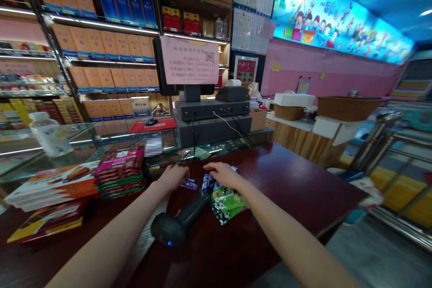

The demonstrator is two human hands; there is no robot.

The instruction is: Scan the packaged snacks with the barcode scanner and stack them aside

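My left hand (173,177) is over the dark red table with its fingers curled down at a small purple snack packet (191,184); part of the packet is hidden under the fingers. My right hand (221,173) reaches over another purple packet (207,182), fingers apart and stretched forward, nothing visibly gripped. Below its wrist lie green snack packets (227,206), partly covered by the forearm. Between my forearms rests a black barcode scanner (178,222) with a blue light. Left of my left hand, a stack of red and green snack bags (120,172) stands on the table.
White-and-orange packs (59,184) and yellow-red packs (50,220) lie at the left, near a clear bottle (50,134). Behind the table (280,184) are a glass counter, a computer mouse (150,121) and a register (212,119) bearing a pink sign. Metal railings (405,162) stand right.
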